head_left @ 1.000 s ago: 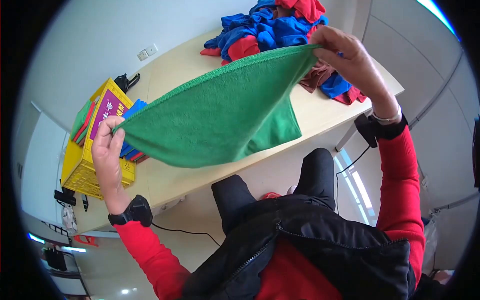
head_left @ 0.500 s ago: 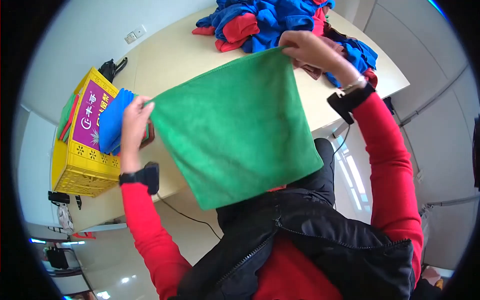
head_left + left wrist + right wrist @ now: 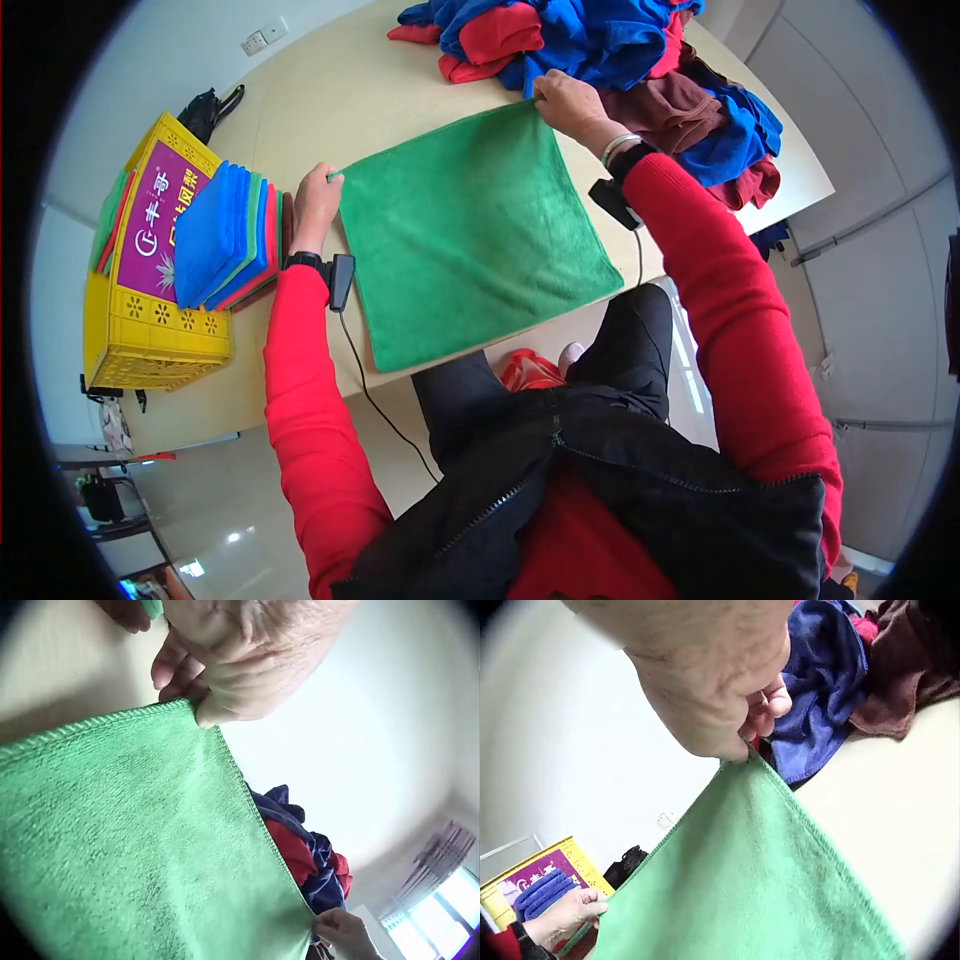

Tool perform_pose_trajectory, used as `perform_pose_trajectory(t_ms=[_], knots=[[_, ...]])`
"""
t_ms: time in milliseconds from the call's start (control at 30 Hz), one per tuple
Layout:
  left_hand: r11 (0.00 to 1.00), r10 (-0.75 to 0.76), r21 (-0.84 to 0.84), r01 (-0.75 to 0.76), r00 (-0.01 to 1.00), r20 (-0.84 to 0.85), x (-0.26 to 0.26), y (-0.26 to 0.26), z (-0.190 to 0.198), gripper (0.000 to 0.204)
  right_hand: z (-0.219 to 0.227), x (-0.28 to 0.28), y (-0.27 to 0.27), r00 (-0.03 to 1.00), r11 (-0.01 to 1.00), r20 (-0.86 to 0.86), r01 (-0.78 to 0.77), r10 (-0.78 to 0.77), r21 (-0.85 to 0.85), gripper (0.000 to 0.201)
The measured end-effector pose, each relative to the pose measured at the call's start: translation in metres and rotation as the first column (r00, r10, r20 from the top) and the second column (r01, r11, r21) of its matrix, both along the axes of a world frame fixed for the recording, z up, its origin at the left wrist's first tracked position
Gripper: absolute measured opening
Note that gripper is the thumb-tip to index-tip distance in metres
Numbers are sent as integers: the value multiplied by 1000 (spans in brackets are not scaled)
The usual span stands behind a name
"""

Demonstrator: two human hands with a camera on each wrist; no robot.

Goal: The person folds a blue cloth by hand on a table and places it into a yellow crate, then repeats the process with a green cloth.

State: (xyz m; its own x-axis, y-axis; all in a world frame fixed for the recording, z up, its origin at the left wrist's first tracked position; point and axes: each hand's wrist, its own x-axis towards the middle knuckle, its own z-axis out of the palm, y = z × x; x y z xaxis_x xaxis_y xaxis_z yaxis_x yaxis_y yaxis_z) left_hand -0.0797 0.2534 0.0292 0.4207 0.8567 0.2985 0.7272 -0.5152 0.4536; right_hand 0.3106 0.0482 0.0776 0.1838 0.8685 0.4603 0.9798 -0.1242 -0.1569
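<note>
A square green towel [image 3: 470, 230] with a stitched edge is spread out over the table's front half, its near edge along the table's front edge. At its far left corner, my left hand [image 3: 316, 205] pinches the cloth between thumb and fingers. My right hand [image 3: 570, 104] pinches the far right corner, close to the cloth pile. In the left wrist view the left thumb [image 3: 214, 712] presses on the hemmed corner. The right wrist view has the top edge running straight between both hands.
Left of the towel, a stack of folded blue, green and red cloths [image 3: 225, 235] leans against a yellow crate [image 3: 160, 340]. A heap of crumpled blue, red and brown cloths [image 3: 600, 50] lies at the back right. Behind the crate sits a black item [image 3: 200, 112].
The green towel has swung from held up in the air, through hanging flat, down onto the table. Both hands have lowered and moved closer together, still gripping its corners.
</note>
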Motion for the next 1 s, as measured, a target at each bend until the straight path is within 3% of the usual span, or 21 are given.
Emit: perform_pose_trajectory(t_ms=[167,267,333,367,433,500,567,633,700,833,933,1000], knots=[[999,34,-16,-34,999,-9,5,34,-23,23,-11,-4,18,994,994,-35,102,-100,46,12],[1000,27,-3,-27,999,-24,-3,23,-20,23,-20,-17,8,991,992,-61,124,-123,12,13],[999,1,52,2,998,-71,-8,5,-5,23,-25,-28,-10,995,998,-96,-24,30,59,17],[999,-1,44,4,997,-74,-13,-13,4,23,-24,-36,-20,988,991,-110,-101,110,86,18],[977,-194,77,200,978,-78,-27,-74,26,21,-14,-83,-65,943,971,-242,-237,226,-16,24],[946,-295,109,307,949,-112,-37,-164,36,20,-2,-143,-115,940,949,-213,-296,268,-113,34],[933,-332,88,348,930,-155,-40,-232,27,27,-4,-185,-135,905,888,-269,-394,331,-235,43],[933,-330,88,348,929,-166,-31,-271,16,33,-21,-212,-133,910,893,-257,-386,327,-231,49],[933,-323,105,344,930,-172,-22,-295,8,39,-36,-221,-142,916,899,-231,-378,329,-219,54],[933,-319,92,349,917,-240,-17,-319,-4,54,-55,-226,-163,962,977,-214,-193,169,-95,64],[935,-275,111,338,884,-378,-23,-330,-13,59,-66,-212,-190,979,971,-156,-159,132,-178,69],[933,-284,102,345,882,-377,-28,-332,-12,59,-72,-192,-201,990,980,-123,-92,71,-176,69]])
